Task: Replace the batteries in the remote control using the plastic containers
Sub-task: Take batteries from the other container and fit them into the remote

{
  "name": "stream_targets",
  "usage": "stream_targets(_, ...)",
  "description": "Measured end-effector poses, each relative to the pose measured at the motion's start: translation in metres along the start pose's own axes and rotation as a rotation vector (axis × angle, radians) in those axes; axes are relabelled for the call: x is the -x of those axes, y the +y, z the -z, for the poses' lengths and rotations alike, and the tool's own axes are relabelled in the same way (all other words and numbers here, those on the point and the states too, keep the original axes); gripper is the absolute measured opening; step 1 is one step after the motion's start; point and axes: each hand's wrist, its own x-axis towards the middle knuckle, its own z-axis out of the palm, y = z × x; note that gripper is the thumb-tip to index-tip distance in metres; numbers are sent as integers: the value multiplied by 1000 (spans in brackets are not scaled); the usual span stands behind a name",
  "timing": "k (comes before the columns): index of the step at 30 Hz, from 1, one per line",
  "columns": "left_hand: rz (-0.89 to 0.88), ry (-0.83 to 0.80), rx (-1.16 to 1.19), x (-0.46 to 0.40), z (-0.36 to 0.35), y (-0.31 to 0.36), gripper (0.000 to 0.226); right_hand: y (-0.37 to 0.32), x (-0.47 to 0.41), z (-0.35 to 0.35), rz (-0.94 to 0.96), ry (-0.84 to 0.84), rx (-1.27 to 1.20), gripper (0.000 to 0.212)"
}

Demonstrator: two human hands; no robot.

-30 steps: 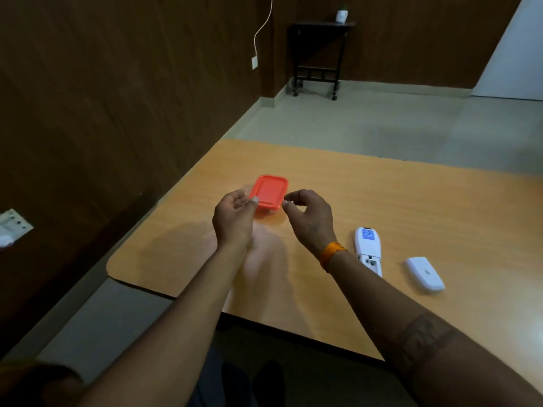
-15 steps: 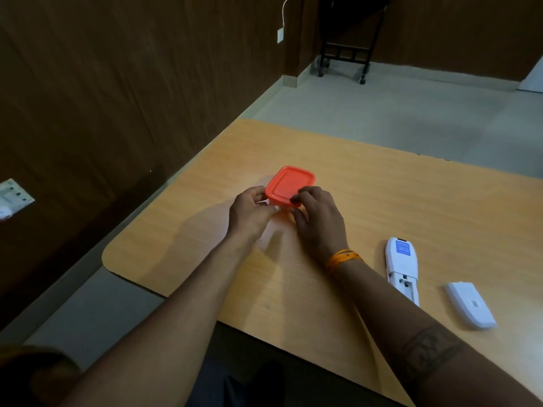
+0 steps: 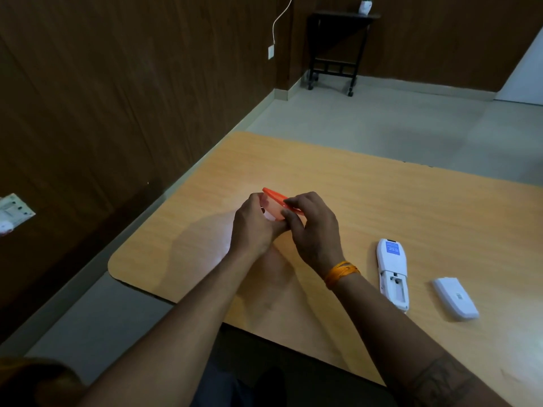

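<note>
A small plastic container with an orange lid [image 3: 274, 198] is held between both hands above the wooden table [image 3: 382, 201]. My left hand [image 3: 254, 226] grips the clear body from the left. My right hand [image 3: 314, 227] pinches the near edge of the lid, which tilts up at an angle. What is inside the container is hidden by my fingers. A white remote control [image 3: 393, 271] lies face down to the right with its battery bay open. Its white battery cover [image 3: 454, 298] lies separately further right.
The table's left edge runs close to a dark wood-panelled wall [image 3: 102, 98]. A black side table [image 3: 338, 39] stands in the far corner on a grey floor. A white wall socket [image 3: 13, 212] sits at the left.
The container has been lifted off the table between both hands, and the orange lid now tilts upward under my right fingers. The camera view has shifted.
</note>
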Motion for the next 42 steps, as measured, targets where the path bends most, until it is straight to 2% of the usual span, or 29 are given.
stream_targets(5, -60, 30, -50, 5, 9, -9, 81, -12, 9, 0, -3, -54, 35, 25)
stream_targets(15, -155, -31, -19, 17, 27, -16, 78, -24, 11, 5, -11, 6, 68, 22)
stream_targets(21, -131, -24, 36, 20, 29, -21, 75, -16, 23, 5, 102, -33, 124, 39)
stream_targets(25, -150, -17, 37, 20, 28, -24, 78, -10, 18, 7, 116, -18, 160, 25)
stream_targets(30, -155, -23, 52, 17, 26, -29, 81, -14, 9, 4, 105, 13, 180, 20)
stream_targets(33, -156, -33, 61, 18, 28, -33, 81, -15, 12, 0, 44, 75, 150, 19)
stream_targets(37, -114, -51, 90, 19, 29, -38, 77, -3, -4, 9, -140, 212, 92, 26)
stream_targets(42, -91, 3, 5, 15, 28, -43, 86, 12, -5, 21, -321, 355, -1, 33)
